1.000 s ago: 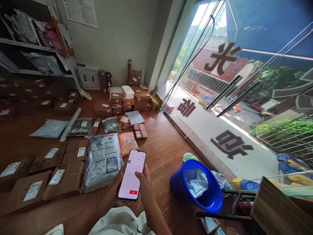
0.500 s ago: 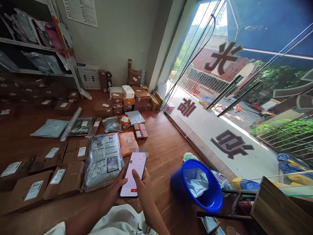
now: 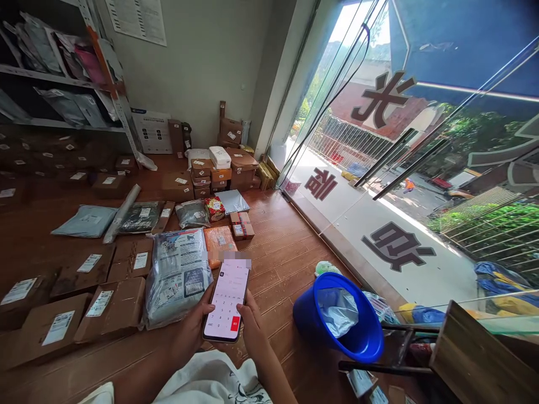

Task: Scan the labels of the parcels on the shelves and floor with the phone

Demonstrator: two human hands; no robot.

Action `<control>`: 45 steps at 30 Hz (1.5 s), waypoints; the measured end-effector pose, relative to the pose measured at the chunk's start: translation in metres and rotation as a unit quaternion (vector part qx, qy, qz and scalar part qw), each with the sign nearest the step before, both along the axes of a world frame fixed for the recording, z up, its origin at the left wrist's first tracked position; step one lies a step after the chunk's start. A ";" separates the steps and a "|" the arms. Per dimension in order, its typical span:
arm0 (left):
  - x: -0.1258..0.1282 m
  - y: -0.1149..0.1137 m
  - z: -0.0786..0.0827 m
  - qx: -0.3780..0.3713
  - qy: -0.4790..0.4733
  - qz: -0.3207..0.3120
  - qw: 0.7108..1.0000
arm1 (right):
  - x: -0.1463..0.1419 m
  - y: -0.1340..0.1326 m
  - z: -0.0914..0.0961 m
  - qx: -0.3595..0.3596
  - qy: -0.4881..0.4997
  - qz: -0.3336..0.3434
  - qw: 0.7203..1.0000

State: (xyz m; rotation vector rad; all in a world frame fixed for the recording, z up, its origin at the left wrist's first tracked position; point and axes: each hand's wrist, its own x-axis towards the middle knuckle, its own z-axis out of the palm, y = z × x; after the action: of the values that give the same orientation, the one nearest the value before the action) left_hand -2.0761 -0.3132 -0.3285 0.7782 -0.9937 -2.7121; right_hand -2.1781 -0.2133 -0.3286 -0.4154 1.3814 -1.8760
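A smartphone (image 3: pixel 226 303) with a lit white screen and a number keypad is held low in the middle of the view. My left hand (image 3: pixel 192 327) wraps its left edge from beneath. My right hand (image 3: pixel 251 327) grips its right edge, thumb resting on the lower screen. Just beyond the phone a grey plastic mail bag (image 3: pixel 179 273) with printed labels lies on the wooden floor (image 3: pixel 286 252), and an orange padded parcel (image 3: pixel 219 244) lies beside it.
Several labelled cardboard boxes (image 3: pixel 112 308) cover the floor to the left, with more parcels (image 3: pixel 221 168) stacked at the wall and shelves (image 3: pixel 50 78) of bags behind. A blue plastic bin (image 3: pixel 341 322) sits right of the phone. A glass door (image 3: pixel 400 168) fills the right side.
The phone screen switched to a number keypad. My right thumb came back from the middle of the screen to its lower right. The phone sits slightly lower.
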 end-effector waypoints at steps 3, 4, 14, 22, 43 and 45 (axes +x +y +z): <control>-0.002 0.002 0.005 -0.015 -0.033 0.010 0.999 | 0.000 0.001 -0.003 -0.002 0.008 0.006 1.000; -0.002 0.003 0.006 -0.018 -0.048 0.014 0.999 | 0.000 0.002 -0.003 -0.004 0.011 0.010 1.000; -0.001 0.002 0.007 0.001 -0.032 0.024 0.999 | 0.005 0.009 -0.006 -0.018 0.062 0.089 0.994; 0.006 0.002 -0.003 0.024 0.028 -0.001 0.999 | 0.004 0.014 -0.007 -0.007 0.015 0.068 0.998; -0.005 0.027 0.006 0.004 0.066 -0.144 0.987 | -0.002 0.058 -0.004 0.052 -0.025 -0.027 0.998; -0.009 0.034 0.001 0.006 0.061 -0.138 0.989 | -0.006 0.063 -0.004 0.056 -0.022 -0.033 0.998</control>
State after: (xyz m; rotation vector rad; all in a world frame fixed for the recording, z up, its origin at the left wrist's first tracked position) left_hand -2.0854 -0.2797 -0.3273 0.5020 -1.1336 -2.9555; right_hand -2.1838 -0.1504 -0.3323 -0.2744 1.4782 -1.8396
